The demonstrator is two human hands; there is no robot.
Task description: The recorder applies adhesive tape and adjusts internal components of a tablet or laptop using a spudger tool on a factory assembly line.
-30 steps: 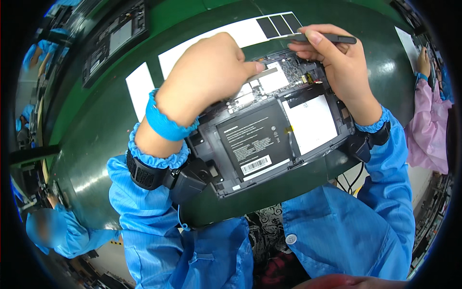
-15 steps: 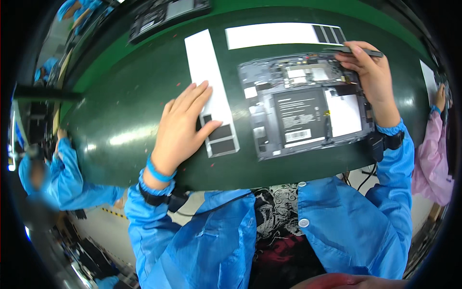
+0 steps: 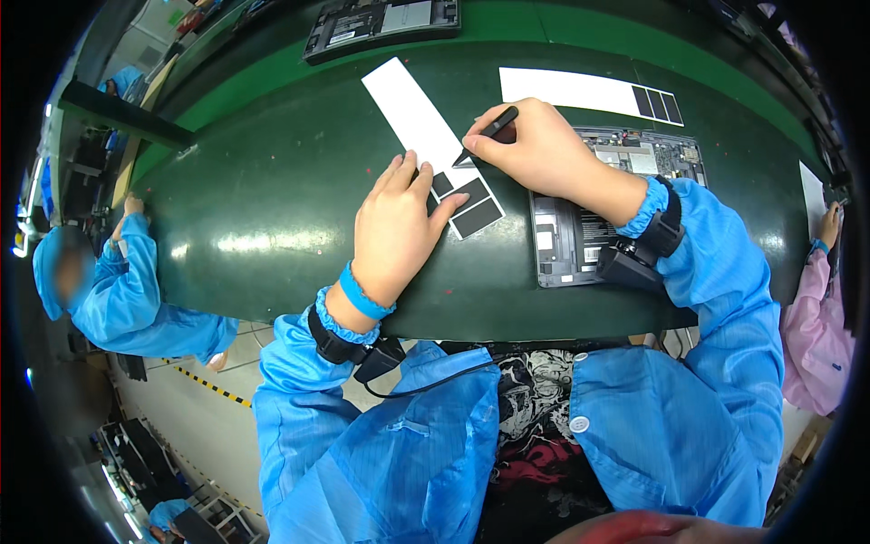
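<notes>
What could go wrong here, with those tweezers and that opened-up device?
The tweezers in the right hand point at the white strip close to the left hand, so a slip might scratch a black patch or prick a finger. The black box on the right wrist overlaps the opened device in view, and might bump it.

Right hand (image 3: 541,150) shifted, tweezers (image 3: 499,122) over left strip (image 3: 410,102)

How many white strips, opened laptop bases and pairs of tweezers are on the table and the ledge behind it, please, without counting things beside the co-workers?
White strips: 2
Opened laptop bases: 2
Pairs of tweezers: 1
Total: 5
</notes>
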